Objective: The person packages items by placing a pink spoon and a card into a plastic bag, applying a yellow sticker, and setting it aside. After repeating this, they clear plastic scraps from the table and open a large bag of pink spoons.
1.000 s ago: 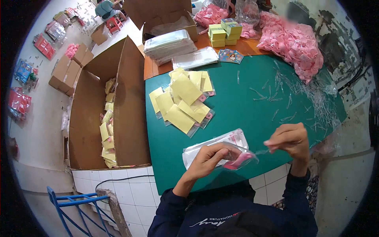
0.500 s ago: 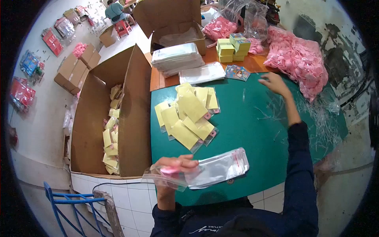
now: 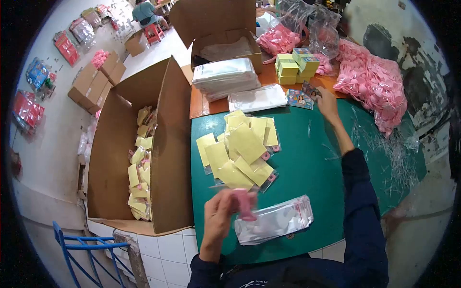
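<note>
My left hand (image 3: 218, 216) is closed on a small pink plastic item (image 3: 245, 205), blurred by motion, with what looks like a clear bag edge beside it. Beneath and to the right of it lies a stack of clear plastic bags (image 3: 276, 222) on the green tabletop. At the far side of the table, my right hand (image 3: 327, 104) pinches a printed card (image 3: 309, 90), tilted up above other printed cards (image 3: 298, 99). Between the hands and to the left is a pile of bagged yellow cards (image 3: 247, 144) with pink pieces showing at their edges.
A tall cardboard box (image 3: 172, 149) with bagged yellow cards inside stands left of the table. At the back are stacked clear bags (image 3: 225, 77), yellow card blocks (image 3: 288, 69) and bags of pink items (image 3: 372, 81). Clear plastic strips (image 3: 401, 149) litter the right side. Another person (image 3: 144, 13) sits far off.
My right hand has moved onto the printed cards and lifted one. My left hand has turned and risen slightly, with the pink item now more exposed. The camera view has shifted a little.
</note>
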A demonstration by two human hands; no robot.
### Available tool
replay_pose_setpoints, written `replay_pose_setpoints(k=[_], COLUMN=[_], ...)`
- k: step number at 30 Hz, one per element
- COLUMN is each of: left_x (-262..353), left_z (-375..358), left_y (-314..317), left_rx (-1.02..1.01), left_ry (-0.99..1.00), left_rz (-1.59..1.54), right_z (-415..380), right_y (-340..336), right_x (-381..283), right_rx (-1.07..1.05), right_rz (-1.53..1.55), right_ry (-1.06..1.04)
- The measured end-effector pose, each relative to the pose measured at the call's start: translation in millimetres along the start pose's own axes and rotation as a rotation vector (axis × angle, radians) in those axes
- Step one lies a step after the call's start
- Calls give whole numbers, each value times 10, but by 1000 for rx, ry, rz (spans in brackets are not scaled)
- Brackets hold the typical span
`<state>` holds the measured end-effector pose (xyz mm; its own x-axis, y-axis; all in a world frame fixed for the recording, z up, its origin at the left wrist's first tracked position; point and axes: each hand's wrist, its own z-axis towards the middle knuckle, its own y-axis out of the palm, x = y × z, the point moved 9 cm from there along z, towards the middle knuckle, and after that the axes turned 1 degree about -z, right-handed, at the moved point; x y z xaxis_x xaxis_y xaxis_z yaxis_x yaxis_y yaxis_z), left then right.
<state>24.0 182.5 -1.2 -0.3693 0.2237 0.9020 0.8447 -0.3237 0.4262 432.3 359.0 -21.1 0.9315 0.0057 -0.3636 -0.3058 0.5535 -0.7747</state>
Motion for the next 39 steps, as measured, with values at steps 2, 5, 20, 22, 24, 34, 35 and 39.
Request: replay_pose_setpoints(k=[2, 5, 20, 22, 24, 34, 35, 39], left_x=[-102, -173, -224, -216, -217, -22, 14, 1], left_z=[34, 22, -359, -415, -460, -582, -592, -610], left_y=[127, 288, 581, 605, 623, 728, 751, 781], left_rx=[-32, -120, -287, -291, -305, -312, -317, -326], left_ry=[-65, -116, -90, -101, -110, -21, -2, 81], left_rz=[56, 106, 275, 239, 248, 513, 590, 606], right_z=[-187, -775, -1612, -1732, -1841, -2064, -2082, -2120], right_y=[-442, -986, -2168, -2129, -2076, -2208, -2221, -2271], right_x=[-585, -1724, -2550, -2634, -2679, -2813, -2819, -2826], right_rx=[16, -567, -200, -250, -340, -456, -465, -488], right_rz=[-20, 675, 547, 525, 521, 392, 373, 335], right_ry=[-207, 147, -171, -248, -241, -296, -299, -264])
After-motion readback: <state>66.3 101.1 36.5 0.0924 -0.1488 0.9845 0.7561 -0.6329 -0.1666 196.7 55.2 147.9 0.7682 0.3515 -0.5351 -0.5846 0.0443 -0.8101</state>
